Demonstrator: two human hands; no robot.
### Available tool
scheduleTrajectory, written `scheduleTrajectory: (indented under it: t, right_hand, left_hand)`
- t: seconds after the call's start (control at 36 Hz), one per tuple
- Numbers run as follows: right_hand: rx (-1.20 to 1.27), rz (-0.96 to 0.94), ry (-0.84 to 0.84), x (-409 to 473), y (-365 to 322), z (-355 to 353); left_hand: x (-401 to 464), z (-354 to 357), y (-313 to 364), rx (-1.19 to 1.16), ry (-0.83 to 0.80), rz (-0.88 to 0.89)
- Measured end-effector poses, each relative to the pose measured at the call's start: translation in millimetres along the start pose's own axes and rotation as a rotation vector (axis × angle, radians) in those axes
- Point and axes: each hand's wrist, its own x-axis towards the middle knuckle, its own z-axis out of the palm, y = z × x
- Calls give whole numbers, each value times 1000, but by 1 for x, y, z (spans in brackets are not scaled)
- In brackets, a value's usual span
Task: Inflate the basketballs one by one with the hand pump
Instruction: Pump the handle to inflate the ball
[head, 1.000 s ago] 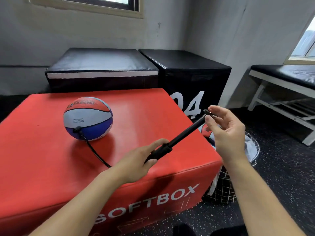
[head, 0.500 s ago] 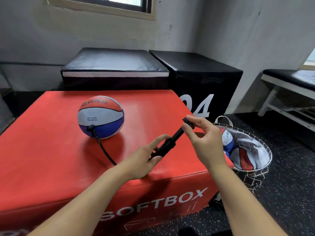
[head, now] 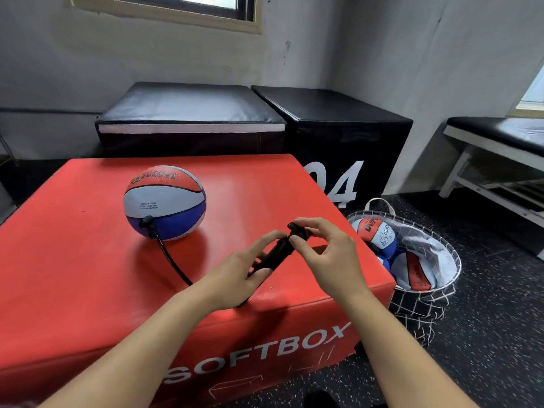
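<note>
A: Where's the pump (head: 276, 253)?
B: At centre frame, the left hand (head: 235, 272) grips its barrel and the right hand (head: 326, 254) pinches the handle, pushed in close since a moment ago.
A: And the ball?
B: The basketball (head: 164, 201), red, white and blue, sits upper left on the red box (head: 73, 275), with the hose (head: 170, 260) plugged in. The basket (head: 441, 260) stands right.

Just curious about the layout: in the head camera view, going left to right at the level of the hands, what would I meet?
basketball → black hose → left hand → hand pump → right hand → wire basket of balls
</note>
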Motion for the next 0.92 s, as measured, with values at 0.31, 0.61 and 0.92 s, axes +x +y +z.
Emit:
scheduleTrajectory:
  t: [0.31, 0.61, 0.92]
  right_hand:
    - [233, 28, 269, 17, -5, -56]
    - [156, 21, 371, 20, -9, -56]
    - [93, -38, 209, 21, -12, -10]
  left_hand:
    - [-1, 5, 9, 106, -65, 8]
    - [-4, 2, 7, 82, -56, 10]
    - [-4, -3, -1, 10, -12, -16]
